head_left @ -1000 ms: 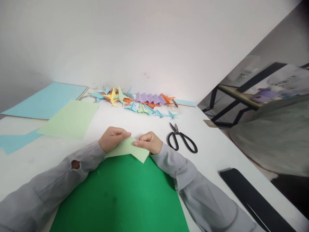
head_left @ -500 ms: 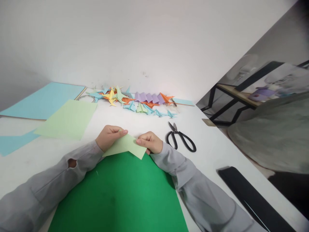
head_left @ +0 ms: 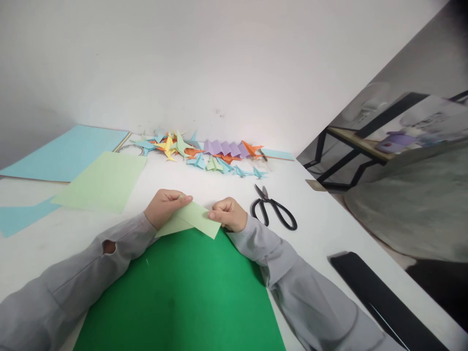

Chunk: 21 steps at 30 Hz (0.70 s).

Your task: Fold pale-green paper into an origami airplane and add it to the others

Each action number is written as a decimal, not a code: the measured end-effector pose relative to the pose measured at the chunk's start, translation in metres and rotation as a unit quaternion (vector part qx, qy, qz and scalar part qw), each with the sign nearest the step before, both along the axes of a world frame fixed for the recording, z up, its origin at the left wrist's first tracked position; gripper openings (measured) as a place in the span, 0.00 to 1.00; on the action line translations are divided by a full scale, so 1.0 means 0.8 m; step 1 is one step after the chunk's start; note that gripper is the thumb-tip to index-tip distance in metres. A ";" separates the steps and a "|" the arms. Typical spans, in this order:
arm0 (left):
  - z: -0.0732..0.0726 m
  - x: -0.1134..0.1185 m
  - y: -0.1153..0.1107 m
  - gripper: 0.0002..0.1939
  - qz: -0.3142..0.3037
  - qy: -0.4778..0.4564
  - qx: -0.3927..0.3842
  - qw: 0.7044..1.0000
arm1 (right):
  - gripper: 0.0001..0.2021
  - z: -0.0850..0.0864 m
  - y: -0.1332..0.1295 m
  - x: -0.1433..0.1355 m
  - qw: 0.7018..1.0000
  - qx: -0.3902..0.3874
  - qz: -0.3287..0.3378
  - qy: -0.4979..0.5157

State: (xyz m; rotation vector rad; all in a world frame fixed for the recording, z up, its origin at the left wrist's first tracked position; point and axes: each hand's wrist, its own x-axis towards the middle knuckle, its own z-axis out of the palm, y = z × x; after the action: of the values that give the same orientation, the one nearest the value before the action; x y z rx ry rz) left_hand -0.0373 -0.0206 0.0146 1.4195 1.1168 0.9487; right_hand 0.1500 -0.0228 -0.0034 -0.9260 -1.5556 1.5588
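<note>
A folded piece of light green paper [head_left: 199,218] is held between my two hands, over the far edge of a green mat [head_left: 179,292]. My left hand [head_left: 165,207] pinches its upper left part, thumb on top. On the right edge, my right hand [head_left: 231,214] grips the paper between thumb and curled fingers. One strip slants down to the right and overlaps a second part pointing down to the left. The fingers beneath the paper are hidden. Black-handled scissors [head_left: 273,207] lie just right of my right hand, blades pointing away.
Folded paper cranes [head_left: 168,146] and a pleated purple paper [head_left: 224,148] line the wall. Left lie a light green sheet [head_left: 102,183], a large blue sheet [head_left: 69,151] and a blue piece [head_left: 25,217]. A long black object [head_left: 380,297] rests at the right table edge.
My right hand has shifted slightly right and up along the paper's edge. The right strip now overlaps the left part with a clearer crease line. My left hand has barely moved.
</note>
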 end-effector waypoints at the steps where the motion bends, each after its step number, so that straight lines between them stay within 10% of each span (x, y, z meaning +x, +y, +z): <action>1: 0.001 0.000 0.000 0.17 0.003 -0.008 -0.009 1.000 | 0.25 -0.002 0.000 0.000 1.000 -0.005 -0.006 0.008; 21: 0.009 -0.010 0.007 0.17 -0.016 -0.201 -0.249 0.947 | 0.14 -0.017 0.008 0.001 0.980 -0.052 -0.038 0.187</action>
State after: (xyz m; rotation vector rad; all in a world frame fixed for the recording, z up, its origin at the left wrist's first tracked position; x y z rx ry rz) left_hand -0.0456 -0.0147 0.0216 0.7863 0.9320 0.8102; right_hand 0.1505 -0.0166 -0.0173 -0.6884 -1.1720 1.6600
